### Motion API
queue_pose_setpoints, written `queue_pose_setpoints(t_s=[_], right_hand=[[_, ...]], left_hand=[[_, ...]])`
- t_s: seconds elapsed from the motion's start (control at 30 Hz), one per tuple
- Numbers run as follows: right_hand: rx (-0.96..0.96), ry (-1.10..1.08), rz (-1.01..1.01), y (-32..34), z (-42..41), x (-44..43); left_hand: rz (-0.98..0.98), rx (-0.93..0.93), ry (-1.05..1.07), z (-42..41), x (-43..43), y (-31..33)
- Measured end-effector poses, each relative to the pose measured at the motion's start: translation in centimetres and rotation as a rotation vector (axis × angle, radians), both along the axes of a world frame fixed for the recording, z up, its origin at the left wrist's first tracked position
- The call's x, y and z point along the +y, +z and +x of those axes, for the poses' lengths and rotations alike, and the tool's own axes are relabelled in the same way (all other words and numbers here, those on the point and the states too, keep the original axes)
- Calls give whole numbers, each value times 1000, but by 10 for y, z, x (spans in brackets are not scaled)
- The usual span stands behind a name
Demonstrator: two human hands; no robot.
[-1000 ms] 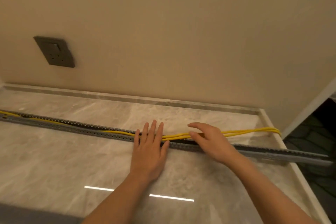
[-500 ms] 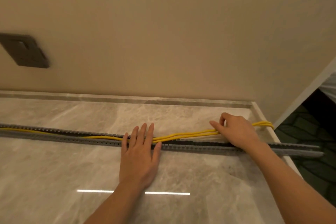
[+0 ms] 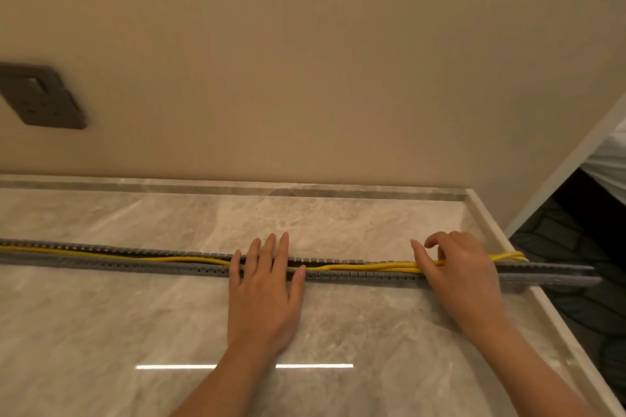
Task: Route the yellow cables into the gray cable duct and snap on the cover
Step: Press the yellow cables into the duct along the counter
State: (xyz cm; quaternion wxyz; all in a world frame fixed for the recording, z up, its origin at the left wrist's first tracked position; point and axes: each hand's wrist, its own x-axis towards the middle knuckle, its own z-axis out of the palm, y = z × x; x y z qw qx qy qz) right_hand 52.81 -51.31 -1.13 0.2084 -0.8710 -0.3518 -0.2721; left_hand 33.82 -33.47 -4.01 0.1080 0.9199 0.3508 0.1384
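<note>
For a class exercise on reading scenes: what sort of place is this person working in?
Probably a finished room in a home or hotel: a polished stone ledge runs along a plain beige wall with a dark socket, and patterned flooring shows at right.

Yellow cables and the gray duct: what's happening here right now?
A person is laying the yellow cables into the gray duct on a marble counter. The left hand lies flat across the duct, holding them down; the right hand grips them further right, where their end loops outside the duct. No cover is on yet.
</note>
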Motion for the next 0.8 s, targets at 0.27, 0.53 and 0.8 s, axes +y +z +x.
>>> queue_pose_setpoints(t_s=[0.27, 0.53, 0.8], right_hand=[[86, 112, -158, -13, -29, 16], [132, 179, -462, -23, -59, 23], [143, 181, -422, -30, -60, 23]], left_hand=[[-27, 0, 4, -1, -1, 4], [-22, -1, 14, 0, -2, 6], [22, -37, -4, 3, -3, 1]])
